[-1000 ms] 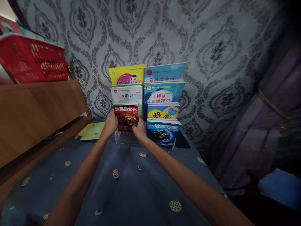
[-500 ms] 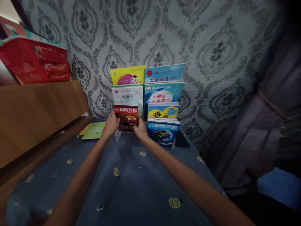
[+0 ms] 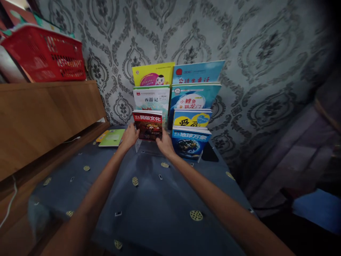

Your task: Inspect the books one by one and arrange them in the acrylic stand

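A red-covered book [image 3: 147, 129], with further page edges showing behind its top, stands upright in the front left of a clear stand [image 3: 137, 145]. My left hand [image 3: 129, 136] grips its left edge, and my right hand [image 3: 165, 144] closes on its lower right edge with the thumb in front. Behind it rise a white book [image 3: 151, 100] and a yellow book [image 3: 153, 73]. To the right, blue globe-cover books [image 3: 189, 144] form the front row, backed by a blue-and-yellow book [image 3: 192, 119], a teal book [image 3: 197, 97] and a light blue book [image 3: 198, 73].
A green booklet [image 3: 112, 138] lies left of the stand on the dark blue tablecloth [image 3: 146, 213]. The red basket [image 3: 45, 53] sits on a wooden cabinet [image 3: 48, 121] at left. Right of the stand lies a dark flat object [image 3: 210, 153]. Patterned wallpaper [image 3: 191, 39] backs everything.
The camera view has shifted, so the books sit higher and further right. Both hands are still at the red book's sides; the right thumb has slid outward toward its edge.
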{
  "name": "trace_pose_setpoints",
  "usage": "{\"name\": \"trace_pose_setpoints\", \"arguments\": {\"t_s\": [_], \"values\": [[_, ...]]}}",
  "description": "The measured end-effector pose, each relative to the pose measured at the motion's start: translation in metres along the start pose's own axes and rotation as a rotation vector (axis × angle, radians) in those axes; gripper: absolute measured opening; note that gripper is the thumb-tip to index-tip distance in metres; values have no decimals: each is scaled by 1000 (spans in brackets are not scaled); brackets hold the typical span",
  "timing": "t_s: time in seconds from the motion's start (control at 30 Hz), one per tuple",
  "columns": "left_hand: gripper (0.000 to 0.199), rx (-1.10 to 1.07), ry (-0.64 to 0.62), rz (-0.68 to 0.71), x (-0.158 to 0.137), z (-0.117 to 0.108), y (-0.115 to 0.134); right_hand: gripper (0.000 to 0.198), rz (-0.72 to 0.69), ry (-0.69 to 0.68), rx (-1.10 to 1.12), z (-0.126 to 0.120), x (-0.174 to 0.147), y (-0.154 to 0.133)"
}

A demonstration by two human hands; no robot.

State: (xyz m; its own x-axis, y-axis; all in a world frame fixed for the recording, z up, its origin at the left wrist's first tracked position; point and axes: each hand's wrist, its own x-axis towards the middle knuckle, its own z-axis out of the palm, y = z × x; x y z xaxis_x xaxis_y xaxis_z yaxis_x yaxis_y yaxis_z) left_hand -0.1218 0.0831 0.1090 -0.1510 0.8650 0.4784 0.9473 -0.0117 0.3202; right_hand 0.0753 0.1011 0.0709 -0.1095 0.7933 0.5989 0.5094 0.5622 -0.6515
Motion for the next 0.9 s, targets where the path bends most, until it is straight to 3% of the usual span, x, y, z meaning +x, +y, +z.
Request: {"name": "trace_pose_setpoints", "arguments": {"t_s": [0.13,0.23,0.33,0.43,0.63,0.9], "values": [[41,182,-116,-52,-25,10,-32,59,-78,-110,57,-8,-47,3],[57,342,-170,-144,-40,17,-65,45,-189,-297,108,-14,-97,11],[72,468,-222,-222,-45,23,-94,40,-190,-392,106,-16,-142,21],[69,507,-260,-214,-43,29,-113,39,-147,-426,89,-16,-170,30],[63,562,-317,-122,-36,29,-124,34,-126,-477,72,-21,-184,30],[53,593,-384,-76,-42,7,-110,31,-121,-461,105,-22,-183,27]]}}
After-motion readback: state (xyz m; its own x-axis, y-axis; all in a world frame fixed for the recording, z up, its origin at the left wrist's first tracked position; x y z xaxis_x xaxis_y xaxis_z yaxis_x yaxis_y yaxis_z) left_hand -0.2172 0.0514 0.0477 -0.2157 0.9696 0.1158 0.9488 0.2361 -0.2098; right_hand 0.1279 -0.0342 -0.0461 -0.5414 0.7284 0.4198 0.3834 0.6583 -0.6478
